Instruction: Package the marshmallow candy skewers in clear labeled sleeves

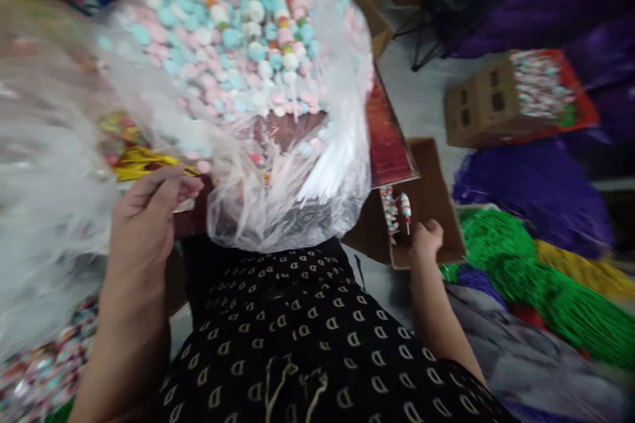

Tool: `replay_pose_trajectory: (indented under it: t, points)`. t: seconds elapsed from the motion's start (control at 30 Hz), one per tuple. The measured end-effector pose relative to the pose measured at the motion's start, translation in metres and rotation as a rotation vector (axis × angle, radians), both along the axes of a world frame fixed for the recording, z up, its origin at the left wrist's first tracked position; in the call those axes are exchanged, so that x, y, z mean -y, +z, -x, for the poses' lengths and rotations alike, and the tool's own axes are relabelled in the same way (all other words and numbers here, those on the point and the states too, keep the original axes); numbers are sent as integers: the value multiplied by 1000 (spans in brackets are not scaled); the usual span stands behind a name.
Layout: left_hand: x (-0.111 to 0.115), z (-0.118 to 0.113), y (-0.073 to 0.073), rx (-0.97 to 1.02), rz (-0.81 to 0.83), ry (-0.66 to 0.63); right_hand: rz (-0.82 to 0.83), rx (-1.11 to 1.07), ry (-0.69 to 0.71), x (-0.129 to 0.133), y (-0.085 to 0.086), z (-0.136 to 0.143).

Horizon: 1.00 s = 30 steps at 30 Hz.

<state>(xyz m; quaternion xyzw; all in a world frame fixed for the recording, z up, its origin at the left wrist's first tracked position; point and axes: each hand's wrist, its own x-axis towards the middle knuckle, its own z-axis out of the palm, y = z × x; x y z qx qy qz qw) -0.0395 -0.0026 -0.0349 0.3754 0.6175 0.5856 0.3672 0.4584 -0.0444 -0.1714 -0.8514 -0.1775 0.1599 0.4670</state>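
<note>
My left hand (161,201) is closed in a pinch at the end of a bundle of yellow twist ties (141,160), with a yellow tie at its fingertips. In front of my body lies a large clear plastic bag (337,145) full of pink, blue and white marshmallows (188,46). Several marshmallow skewers (255,11) rest on top, and loose white sticks (322,172) lie at the bag's near side. Over an open cardboard box (429,192) is my right hand (427,239), its fingers blurred. Beside it in the box is a marshmallow skewer (406,208), with others along the left wall.
Another clear bag (44,178) bulges at the left, with wrapped sweets (44,370) below. At the right are green strands (526,264), purple strands (530,192) and a carton (486,102) beside marshmallows in an orange crate (585,99). A folding stand's black leg (419,46) meets the floor.
</note>
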Motion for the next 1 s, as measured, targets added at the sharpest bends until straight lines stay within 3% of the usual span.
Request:
replay_pose_trajectory:
  t: [0.1, 0.23, 0.3, 0.4, 0.53, 0.8, 1.0]
  points:
    - [5, 34, -9, -266, 51, 76, -55, 4, -77, -11, 4, 5]
    - [6, 65, -20, -899, 254, -69, -232, 1, 0, -39, 27, 20]
    - [5, 71, -25, -1059, 346, -134, -390, 28, 101, -50, 43, 32]
    - [3, 72, -31, -1112, 419, -162, -563, 112, 256, -59, 65, 54]
    - [-1, 71, -32, -1098, 433, -155, -645, 152, 373, -62, 84, 94]
    - [-8, 71, -30, -1087, 383, -90, -707, 29, 540, -70, 93, 162]
    - [3, 83, -19, -1114, 430, -284, -682, 40, 635, -67, 103, 177]
